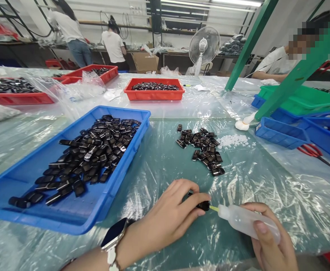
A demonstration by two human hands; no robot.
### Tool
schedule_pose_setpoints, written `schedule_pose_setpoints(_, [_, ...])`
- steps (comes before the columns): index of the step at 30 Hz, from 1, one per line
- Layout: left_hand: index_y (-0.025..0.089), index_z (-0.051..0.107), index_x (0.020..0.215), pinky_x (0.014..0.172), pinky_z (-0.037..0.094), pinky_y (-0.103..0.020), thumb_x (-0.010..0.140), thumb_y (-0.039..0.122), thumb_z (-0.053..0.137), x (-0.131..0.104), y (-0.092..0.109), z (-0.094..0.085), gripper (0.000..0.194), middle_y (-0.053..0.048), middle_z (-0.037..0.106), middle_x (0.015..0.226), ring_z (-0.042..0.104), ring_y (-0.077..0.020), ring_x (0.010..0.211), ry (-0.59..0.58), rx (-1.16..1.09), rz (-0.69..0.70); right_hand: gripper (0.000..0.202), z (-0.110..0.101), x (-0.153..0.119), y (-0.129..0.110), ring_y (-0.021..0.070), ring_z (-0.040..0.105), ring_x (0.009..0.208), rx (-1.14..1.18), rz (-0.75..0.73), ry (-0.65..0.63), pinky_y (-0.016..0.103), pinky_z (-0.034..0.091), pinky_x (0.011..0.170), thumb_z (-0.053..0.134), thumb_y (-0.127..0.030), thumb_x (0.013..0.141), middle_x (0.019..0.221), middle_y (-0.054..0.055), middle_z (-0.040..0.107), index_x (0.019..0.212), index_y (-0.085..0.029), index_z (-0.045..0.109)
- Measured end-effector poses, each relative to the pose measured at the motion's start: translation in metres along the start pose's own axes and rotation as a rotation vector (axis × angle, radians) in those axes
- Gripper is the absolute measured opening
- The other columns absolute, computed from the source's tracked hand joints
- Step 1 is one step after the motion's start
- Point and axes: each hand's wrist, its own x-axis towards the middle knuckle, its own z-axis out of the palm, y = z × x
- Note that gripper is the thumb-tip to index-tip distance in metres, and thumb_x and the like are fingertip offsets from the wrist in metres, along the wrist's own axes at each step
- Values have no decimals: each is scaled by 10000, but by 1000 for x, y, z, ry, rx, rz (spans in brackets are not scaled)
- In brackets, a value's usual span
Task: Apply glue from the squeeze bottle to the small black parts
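Observation:
My left hand (pixel 179 207), with a watch on its wrist, grips a small black piece (pixel 203 205) just above the green table surface. My right hand (pixel 272 233) is wrapped round a translucent white squeeze bottle (pixel 249 221). The bottle's thin yellow-green tip (pixel 214 208) points left and meets the end of the black piece. Beyond my hands lies a loose group of similar black pieces (pixel 203 139), beside a scatter of small white bits (pixel 235 140).
A blue tray (pixel 103 210) of black pieces stands at the left. Behind are red trays (pixel 153 95) and a fan (pixel 203 45). Blue bins (pixel 283 133), a green post (pixel 249 41) and red-handled pliers (pixel 311 150) are at the right. Several people are farther back.

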Motion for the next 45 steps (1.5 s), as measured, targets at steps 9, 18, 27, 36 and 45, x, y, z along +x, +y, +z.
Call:
schedule_pose_setpoints(9, [181,517,1275,812,447,-342,1060,225,412,0,1,0,243,-97,539,1118,516,-227,998,6,-7,-8,565,-1,0,8,195,545,687,6,-17,19,257,439,566,671,-783,664,837,46,569,823,-242,645])
schedule_pose_setpoints(18, [186,514,1283,810,447,-332,1063,233,410,0,0,0,247,-92,540,1115,517,-217,987,18,-15,-11,554,-3,-2,10,189,549,659,-29,-58,16,256,427,531,642,-776,703,831,50,575,837,-239,649])
schedule_pose_setpoints(27, [208,522,1289,826,454,-342,1070,245,398,1,-2,2,254,-86,570,1119,532,-216,1003,20,-8,0,526,-3,-2,6,191,530,644,-29,-35,-18,250,428,517,636,-759,719,805,45,548,808,-241,637])
schedule_pose_setpoints(36, [200,533,1282,884,447,-356,1038,291,502,0,-4,5,262,-50,639,1079,535,-220,1047,68,-57,-58,583,-1,1,10,213,547,722,18,-58,25,265,432,569,679,-793,640,871,61,582,830,-244,633])
schedule_pose_setpoints(45, [270,563,1328,881,473,-397,1062,233,428,0,-7,3,301,-74,628,1181,548,-239,1080,90,-103,-75,545,3,-1,13,211,547,698,-49,-128,86,274,428,543,653,-766,702,865,64,583,860,-245,632])
